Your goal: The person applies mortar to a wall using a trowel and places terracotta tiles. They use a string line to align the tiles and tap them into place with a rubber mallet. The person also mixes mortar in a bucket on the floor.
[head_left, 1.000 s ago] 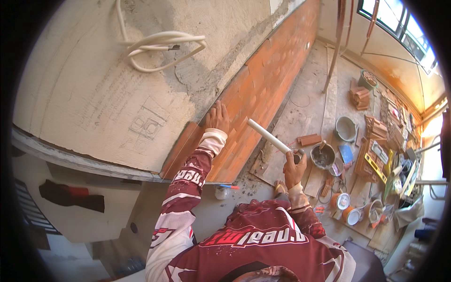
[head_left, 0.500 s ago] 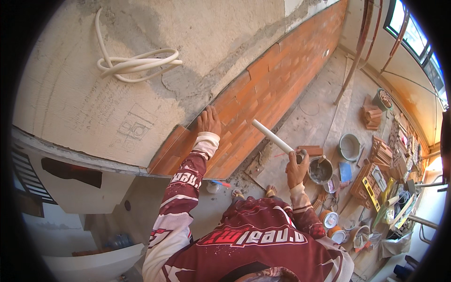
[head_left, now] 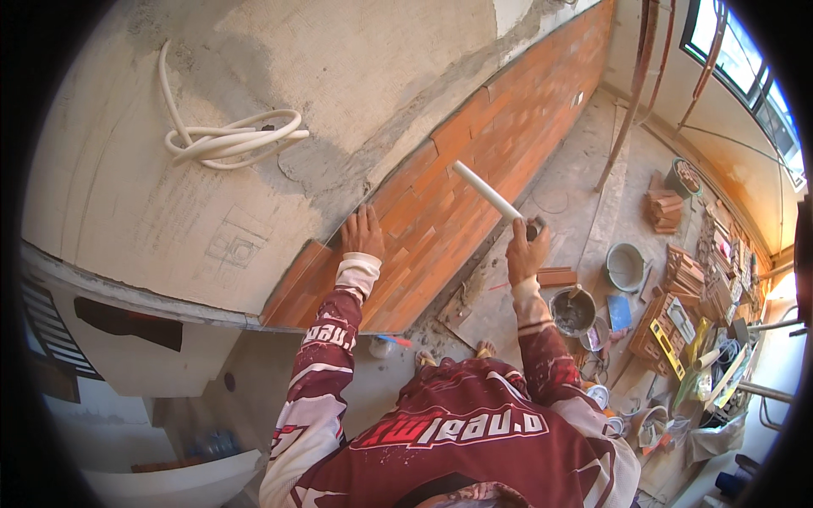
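Observation:
My left hand [head_left: 362, 232] lies flat against the orange brick tiles [head_left: 423, 199], fingers stretched out near the top edge of the tiled strip. Nothing shows in it. A white tube, like a short plastic pipe [head_left: 485, 190], is gripped by my right hand [head_left: 527, 251] around its near end. The tube's far end points up and left, in front of the tiled wall; whether it touches the tiles, I cannot tell. Above the tiles is bare grey-beige plaster [head_left: 279, 93] with pencil marks.
Looped white hose [head_left: 229, 140] hangs on the plaster. Right, on the floor, are a mortar bucket [head_left: 573, 313], a grey bucket [head_left: 625, 267], stacked tiles [head_left: 665, 212] and a yellow spirit level [head_left: 667, 349]. A reddish pole [head_left: 631, 110] stands beyond. Another bucket [head_left: 684, 176] holds tile pieces.
My right hand has risen and moved forward, and the tube is now higher against the wall. My left hand stays on the tiles. The whole view has shifted slightly.

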`<state>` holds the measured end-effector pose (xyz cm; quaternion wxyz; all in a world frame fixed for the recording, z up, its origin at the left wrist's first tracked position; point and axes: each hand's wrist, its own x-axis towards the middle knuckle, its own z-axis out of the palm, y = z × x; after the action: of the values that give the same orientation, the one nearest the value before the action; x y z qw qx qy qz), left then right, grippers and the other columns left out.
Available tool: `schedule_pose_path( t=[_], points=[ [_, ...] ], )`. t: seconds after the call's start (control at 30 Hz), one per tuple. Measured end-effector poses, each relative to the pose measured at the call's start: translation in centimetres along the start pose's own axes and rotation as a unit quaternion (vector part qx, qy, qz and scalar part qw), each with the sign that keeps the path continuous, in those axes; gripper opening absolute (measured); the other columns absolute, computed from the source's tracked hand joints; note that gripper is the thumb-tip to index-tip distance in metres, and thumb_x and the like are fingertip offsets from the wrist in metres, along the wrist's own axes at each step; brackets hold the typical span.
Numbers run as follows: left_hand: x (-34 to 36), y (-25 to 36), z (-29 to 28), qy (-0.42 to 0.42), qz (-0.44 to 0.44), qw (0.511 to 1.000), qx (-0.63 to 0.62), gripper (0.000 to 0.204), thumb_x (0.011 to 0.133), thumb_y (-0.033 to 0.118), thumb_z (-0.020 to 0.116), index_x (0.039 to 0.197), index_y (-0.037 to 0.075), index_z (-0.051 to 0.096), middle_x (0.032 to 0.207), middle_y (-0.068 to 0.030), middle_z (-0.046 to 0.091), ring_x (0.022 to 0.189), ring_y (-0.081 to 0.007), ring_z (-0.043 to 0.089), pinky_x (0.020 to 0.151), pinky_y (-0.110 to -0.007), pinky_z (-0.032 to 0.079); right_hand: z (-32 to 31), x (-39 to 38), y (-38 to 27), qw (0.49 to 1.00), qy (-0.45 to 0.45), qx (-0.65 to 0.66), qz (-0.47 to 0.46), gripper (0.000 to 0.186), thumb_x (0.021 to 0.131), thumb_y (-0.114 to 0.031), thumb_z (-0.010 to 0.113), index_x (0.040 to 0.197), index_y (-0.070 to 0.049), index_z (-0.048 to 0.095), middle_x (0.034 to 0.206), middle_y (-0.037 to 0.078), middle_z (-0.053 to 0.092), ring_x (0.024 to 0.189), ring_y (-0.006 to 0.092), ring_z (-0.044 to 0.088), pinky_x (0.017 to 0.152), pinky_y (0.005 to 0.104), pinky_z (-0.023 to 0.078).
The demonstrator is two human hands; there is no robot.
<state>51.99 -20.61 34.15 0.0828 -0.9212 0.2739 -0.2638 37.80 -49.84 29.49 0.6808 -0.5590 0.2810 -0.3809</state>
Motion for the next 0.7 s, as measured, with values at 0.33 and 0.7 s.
schedule_pose_path(
  t=[0.33,0.7],
  points=[
    [-0.3,0.5,-1.1,-0.017,-0.003,1.000,0.004,0.048,0.086,0.014,0.053,0.130,-0.004,0.050,0.137,-0.0164,0.049,0.106,-0.0295,0.050,0.092,-0.044,0.041,6.7,4.5,-0.7,0.998,0.004,0.062,0.027,0.038,0.090,-0.017,0.068,0.116,0.002,0.048,0.091,0.004,0.054,0.082,0.0119,0.054,0.071,0.0260,0.045],
    [-0.4,0.6,-1.0,-0.010,-0.010,1.000,0.009,0.050,0.084,0.014,0.056,0.131,-0.003,0.050,0.138,-0.0153,0.048,0.105,-0.0292,0.050,0.091,-0.043,0.042,7.0,4.8,2.0,0.997,0.054,0.031,-0.034,0.036,0.091,-0.021,0.066,0.114,-0.001,0.047,0.086,0.003,0.052,0.070,0.0102,0.050,0.056,0.0244,0.042]
  ],
)
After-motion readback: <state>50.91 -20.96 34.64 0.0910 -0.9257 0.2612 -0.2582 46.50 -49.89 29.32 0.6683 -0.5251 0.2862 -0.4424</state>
